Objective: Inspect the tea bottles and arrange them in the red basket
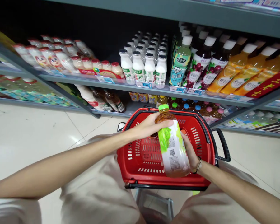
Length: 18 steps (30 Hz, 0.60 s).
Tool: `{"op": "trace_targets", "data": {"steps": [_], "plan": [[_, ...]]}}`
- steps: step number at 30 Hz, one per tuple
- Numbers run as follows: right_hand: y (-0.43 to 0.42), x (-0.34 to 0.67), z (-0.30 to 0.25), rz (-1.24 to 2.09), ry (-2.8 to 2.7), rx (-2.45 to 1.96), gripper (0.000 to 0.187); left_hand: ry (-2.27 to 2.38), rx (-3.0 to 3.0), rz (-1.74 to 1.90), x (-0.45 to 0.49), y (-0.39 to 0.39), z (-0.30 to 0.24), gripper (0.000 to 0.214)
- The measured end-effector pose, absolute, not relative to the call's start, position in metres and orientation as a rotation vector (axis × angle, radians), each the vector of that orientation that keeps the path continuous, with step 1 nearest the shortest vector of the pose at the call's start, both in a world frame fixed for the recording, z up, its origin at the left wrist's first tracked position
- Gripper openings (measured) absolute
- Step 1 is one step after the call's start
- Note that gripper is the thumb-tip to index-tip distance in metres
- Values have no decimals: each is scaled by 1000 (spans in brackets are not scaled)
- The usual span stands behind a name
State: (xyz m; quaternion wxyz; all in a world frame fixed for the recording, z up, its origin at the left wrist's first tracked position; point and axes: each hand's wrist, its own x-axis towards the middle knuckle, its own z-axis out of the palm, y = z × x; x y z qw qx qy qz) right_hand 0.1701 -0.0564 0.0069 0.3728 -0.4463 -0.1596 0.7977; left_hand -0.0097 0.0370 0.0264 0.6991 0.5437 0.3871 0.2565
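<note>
I hold a drink bottle (172, 146) with amber liquid, a green cap and a white-and-green label over a red shopping basket (140, 161). My left hand (149, 126) is wrapped round the bottle's upper part, near its shoulder. Under the lower part my right hand (191, 154) grips it from the right, a bracelet on its wrist. The bottle is tilted, cap towards the shelves. The basket looks empty inside and sits between my knees.
Store shelves (154, 88) run across the top with white milk-drink bottles (143, 67), grape and orange juice bottles (224, 71) and small red-capped bottles (60, 57). A lower shelf holds more drinks (196, 107). Pale tiled floor (25, 133) lies left and right. A metal stool edge (154, 205) shows below.
</note>
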Motion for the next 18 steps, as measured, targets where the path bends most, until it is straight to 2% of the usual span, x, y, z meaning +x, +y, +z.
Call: {"op": "trace_targets", "data": {"steps": [5,11,15,18], "plan": [[-55,170,16,2040,-509,-1136,70,862,1188,587,-8,37,25,63],[-59,178,-7,1937,-385,-1229,62,848,1134,618,-7,42,21,54],[-66,185,-14,2032,-655,-1193,62,858,905,697,-8,49,20,54],[-71,184,-15,1976,-879,-1204,63,855,811,714,-10,54,20,53]]}}
